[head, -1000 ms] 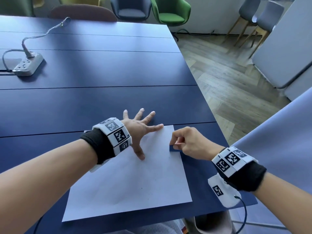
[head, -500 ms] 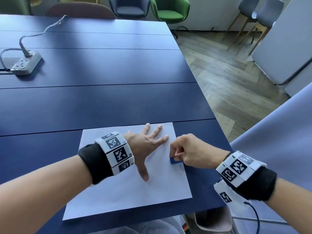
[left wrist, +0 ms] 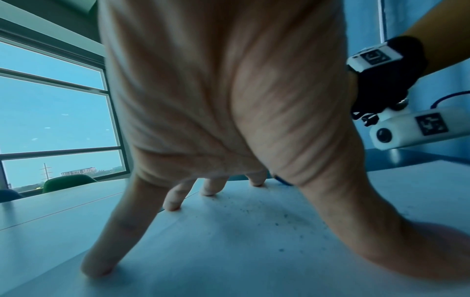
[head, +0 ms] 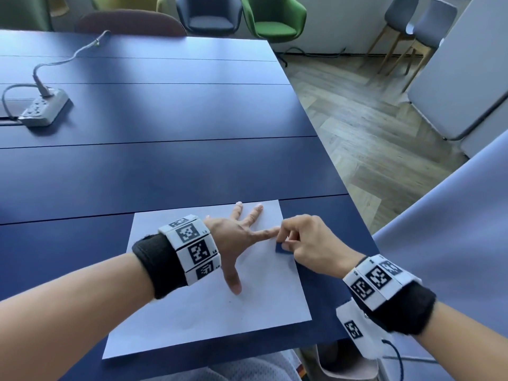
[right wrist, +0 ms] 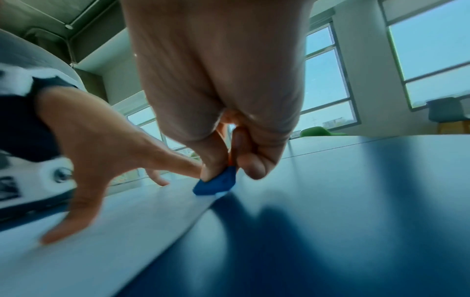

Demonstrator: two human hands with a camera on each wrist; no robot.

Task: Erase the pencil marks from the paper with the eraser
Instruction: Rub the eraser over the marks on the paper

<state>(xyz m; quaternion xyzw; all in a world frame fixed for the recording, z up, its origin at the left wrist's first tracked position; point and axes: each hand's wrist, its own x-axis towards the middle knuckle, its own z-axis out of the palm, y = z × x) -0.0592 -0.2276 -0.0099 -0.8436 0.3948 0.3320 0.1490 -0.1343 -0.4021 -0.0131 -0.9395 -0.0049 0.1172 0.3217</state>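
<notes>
A white sheet of paper (head: 209, 312) lies on the dark blue table (head: 165, 166) near its front right corner. My left hand (head: 242, 235) presses flat on the paper's upper part, fingers spread and straight. My right hand (head: 305, 243) pinches a small blue eraser (head: 281, 248) between thumb and fingers and holds it down on the paper near its right edge, beside the left index fingertip. In the right wrist view the eraser (right wrist: 216, 183) touches the sheet close to its edge. Dark eraser crumbs (left wrist: 287, 219) dot the paper (left wrist: 229, 251) under my left palm (left wrist: 216, 100). Pencil marks are too faint to make out.
A white power strip (head: 44, 110) with its cable lies at the table's far left. Chairs, among them a green one (head: 275, 20), stand past the far edge. The table's right edge drops to a wooden floor (head: 371, 138). A grey-blue panel (head: 453, 257) stands at my right.
The paper has slid away from me together with my left hand, whose fingertips are now on the sheet. My right hand with the eraser has shifted left onto the paper, up to the left index finger.
</notes>
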